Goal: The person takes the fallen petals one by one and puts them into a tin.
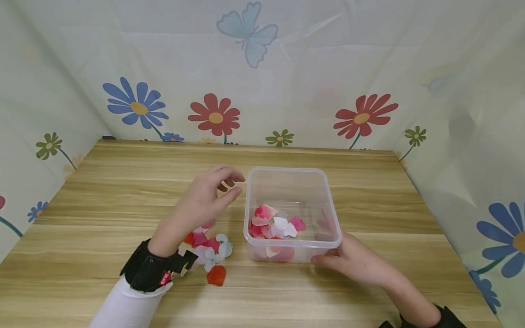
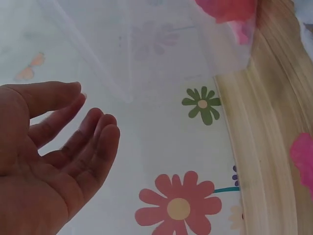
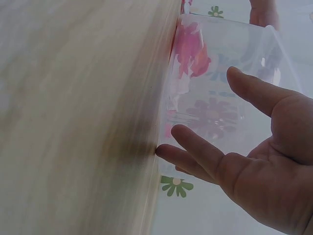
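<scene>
A clear square plastic box [image 1: 292,243] stands upright without a lid near the middle of the table. Pink, white and red artificial petals [image 1: 266,223] lie inside it, mostly towards the left. My left hand [image 1: 201,196] hovers just left of the box's rim, fingers loosely bent and holding nothing; the left wrist view shows its empty palm. Below that hand is a loose pile of petals [image 1: 212,246] on the table, partly hidden by my wrist. At the box's near right corner my right hand [image 1: 357,260] rests with thumb and fingers spread and fairly straight against the wall [image 3: 220,98].
The wood-grain table [image 1: 369,196] carries the box and the petals. One orange petal [image 1: 216,276] lies nearest me, at the pile's front. A white cloth [image 1: 303,77] printed with flowers and a butterfly stands round the back and both sides.
</scene>
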Demonstrator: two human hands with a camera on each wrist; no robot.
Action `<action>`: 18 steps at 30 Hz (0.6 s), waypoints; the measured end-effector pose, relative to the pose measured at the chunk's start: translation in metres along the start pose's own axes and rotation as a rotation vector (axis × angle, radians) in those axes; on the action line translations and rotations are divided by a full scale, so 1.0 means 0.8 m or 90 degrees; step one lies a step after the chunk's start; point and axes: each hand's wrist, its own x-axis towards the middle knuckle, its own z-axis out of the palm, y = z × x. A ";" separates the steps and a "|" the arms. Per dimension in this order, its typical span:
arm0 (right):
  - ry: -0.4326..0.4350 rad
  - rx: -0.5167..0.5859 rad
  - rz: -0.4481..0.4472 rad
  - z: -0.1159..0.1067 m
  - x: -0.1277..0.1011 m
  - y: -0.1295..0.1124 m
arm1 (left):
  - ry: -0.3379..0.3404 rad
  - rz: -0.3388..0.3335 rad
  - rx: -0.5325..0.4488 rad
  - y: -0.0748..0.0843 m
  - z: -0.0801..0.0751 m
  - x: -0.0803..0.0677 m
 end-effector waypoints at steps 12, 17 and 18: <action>0.009 -0.006 -0.004 0.000 0.001 0.002 | -0.044 -0.165 0.097 -0.043 -0.004 -0.020; 0.005 -0.003 0.000 0.001 0.000 0.001 | -0.132 -0.223 0.133 -0.059 -0.003 -0.025; 0.006 -0.003 0.001 0.001 0.000 0.001 | -0.154 -0.230 0.141 -0.061 -0.002 -0.026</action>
